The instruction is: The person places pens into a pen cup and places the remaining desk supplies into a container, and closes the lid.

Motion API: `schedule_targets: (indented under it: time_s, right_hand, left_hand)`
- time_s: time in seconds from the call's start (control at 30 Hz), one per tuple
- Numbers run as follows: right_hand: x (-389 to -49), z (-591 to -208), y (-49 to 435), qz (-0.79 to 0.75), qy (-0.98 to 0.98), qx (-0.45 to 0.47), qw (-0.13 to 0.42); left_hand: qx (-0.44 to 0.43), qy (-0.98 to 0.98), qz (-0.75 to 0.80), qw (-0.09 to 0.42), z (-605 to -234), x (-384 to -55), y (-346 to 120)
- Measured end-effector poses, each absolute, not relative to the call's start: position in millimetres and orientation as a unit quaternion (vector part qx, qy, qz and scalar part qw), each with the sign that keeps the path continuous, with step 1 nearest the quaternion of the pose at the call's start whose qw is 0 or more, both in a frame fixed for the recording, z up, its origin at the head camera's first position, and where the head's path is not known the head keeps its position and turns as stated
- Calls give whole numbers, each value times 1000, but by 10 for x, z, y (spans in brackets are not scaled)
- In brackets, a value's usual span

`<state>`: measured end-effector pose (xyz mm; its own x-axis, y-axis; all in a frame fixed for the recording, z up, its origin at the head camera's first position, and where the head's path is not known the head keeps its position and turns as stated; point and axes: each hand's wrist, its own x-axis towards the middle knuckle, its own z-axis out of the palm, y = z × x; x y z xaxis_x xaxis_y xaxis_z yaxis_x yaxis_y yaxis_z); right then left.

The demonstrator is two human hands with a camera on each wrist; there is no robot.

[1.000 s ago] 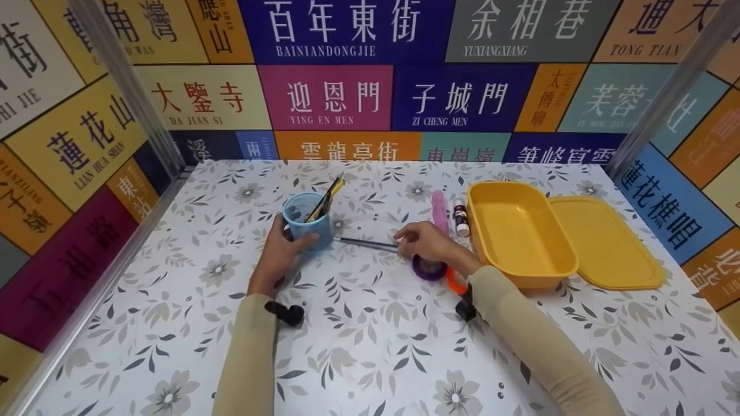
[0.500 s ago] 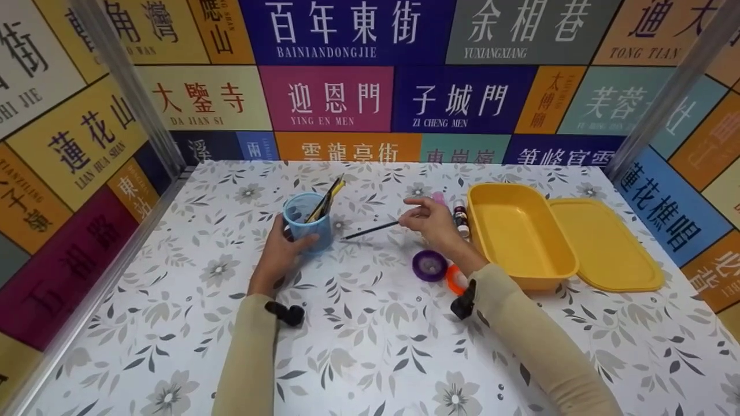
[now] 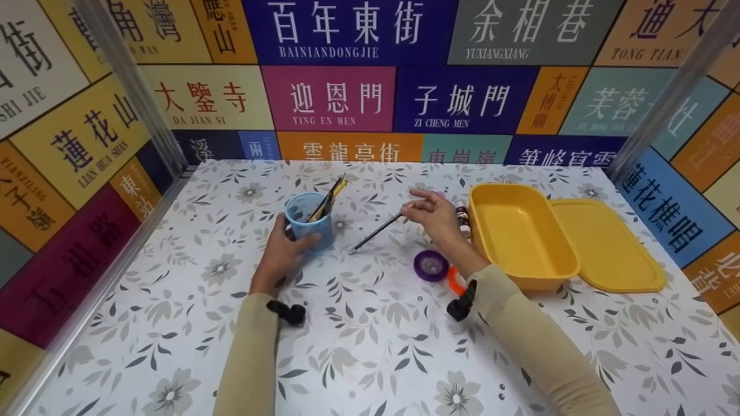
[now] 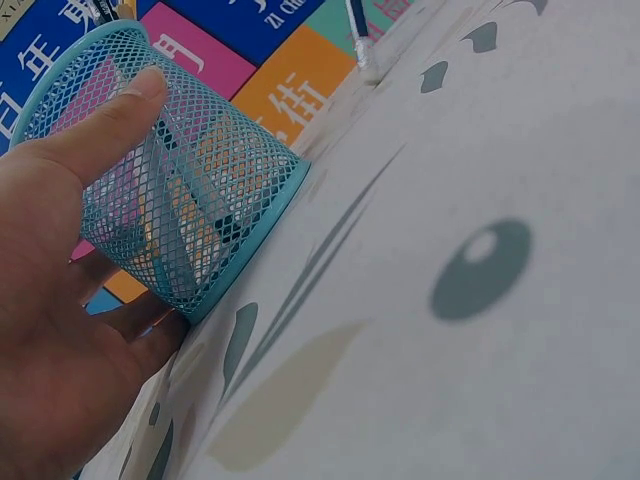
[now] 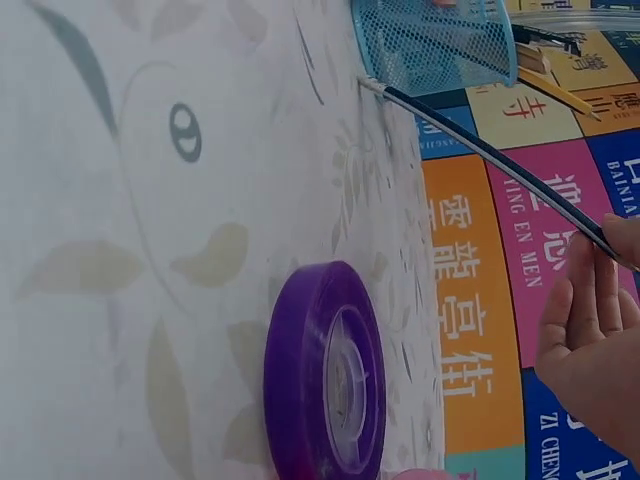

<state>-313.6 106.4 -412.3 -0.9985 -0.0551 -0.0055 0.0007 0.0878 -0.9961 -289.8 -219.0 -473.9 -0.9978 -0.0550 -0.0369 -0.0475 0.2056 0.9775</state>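
Observation:
My left hand (image 3: 280,251) grips a light blue mesh pencil cup (image 3: 317,234), its thumb along the near side in the left wrist view. The cup stands upright on the table. Several pencils or similar sticks (image 3: 328,199), yellow and dark, lean out of its top. My right hand (image 3: 436,219) pinches the upper end of a dark striped pencil (image 3: 376,234) between thumb and fingertips. Tilted, the pencil points down to the left, its pale eraser end at or close to the tabletop, right of the cup. In the right wrist view the pencil (image 5: 490,155) slants across to the hand.
A purple tape roll (image 3: 430,266) and an orange ring (image 3: 457,280) lie below my right hand. Beside it stand a small dark bottle or tube (image 3: 462,219) and a yellow box (image 3: 523,231), with a yellow lid (image 3: 621,245) to the right. A pink object is mostly hidden.
My right hand has risen and moved slightly away, tilting the pencil from nearly flat to steep. The pencil's lower end has shifted right and nearer. My left hand and the cup have stayed put.

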Motion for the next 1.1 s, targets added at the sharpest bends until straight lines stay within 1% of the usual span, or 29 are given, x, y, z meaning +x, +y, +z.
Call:
schedule_targets:
  time_s: [0.3, 0.43, 0.8, 1.1]
  right_hand:
    - [-3096, -4051, 989, -724, 690, 3, 2]
    - [-3078, -4039, 948, -751, 660, 1, 7]
    - [-3021, -4023, 867, -766, 643, -12, 19]
    - [-2935, -3808, 739, -805, 592, -36, 16]
  left_hand:
    - [38, -780, -625, 4, -4729, -2906, -2182]
    - [37, -781, -623, 7, -4725, -2904, -2181]
    - [47, -787, -616, 3, -4754, -2905, -2180]
    - [51, -790, -611, -2, -4740, -2903, -2184]
